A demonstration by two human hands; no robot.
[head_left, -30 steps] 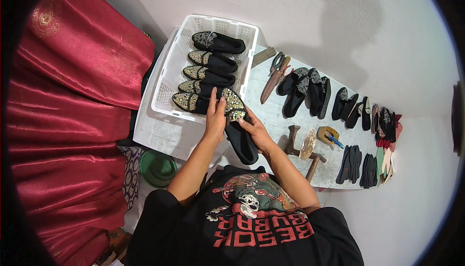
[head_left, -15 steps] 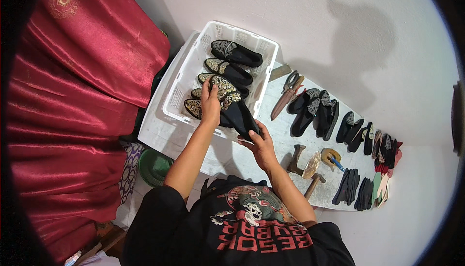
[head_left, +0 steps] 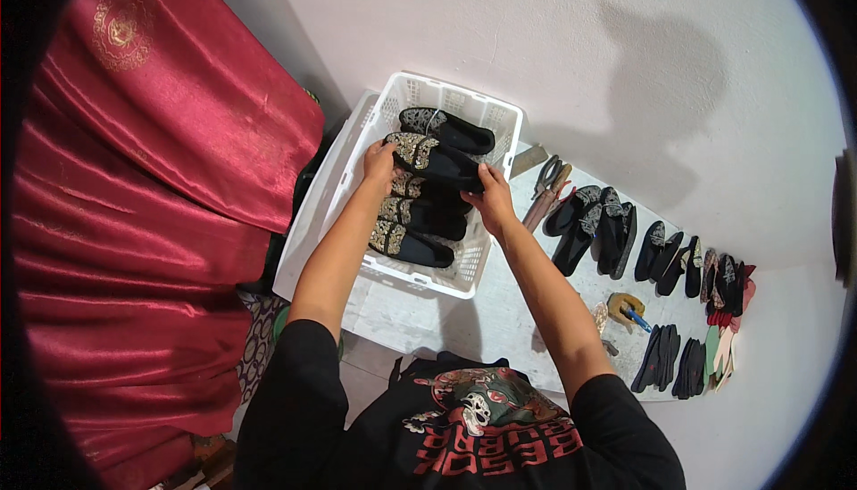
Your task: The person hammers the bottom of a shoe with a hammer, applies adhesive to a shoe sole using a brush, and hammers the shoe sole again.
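A black slip-on shoe [head_left: 437,160] with a gold-patterned toe is held over a white plastic crate [head_left: 420,286]. The fingers of my left hand [head_left: 378,167] grip its toe end. At the heel, my right hand [head_left: 491,197] closes around the shoe with the thumb on top. Inside the crate, a shoe with a grey-patterned toe [head_left: 451,131] lies at the far end. Several gold-toed shoes [head_left: 415,245] lie side by side nearer to me, partly covered by the held one.
On the white table [head_left: 393,311] to the right are scissors [head_left: 548,173], dark patterned shoes [head_left: 576,227], a tape roll [head_left: 625,304] and black soles [head_left: 658,356]. My right forearm hides some tools. A red curtain [head_left: 161,222] hangs at left; a wall [head_left: 536,35] stands behind.
Both hands have moved the shoe farther away over the crate and turned it more level, toe to the left. The head view has shifted, so the crate appears lower and farther right.
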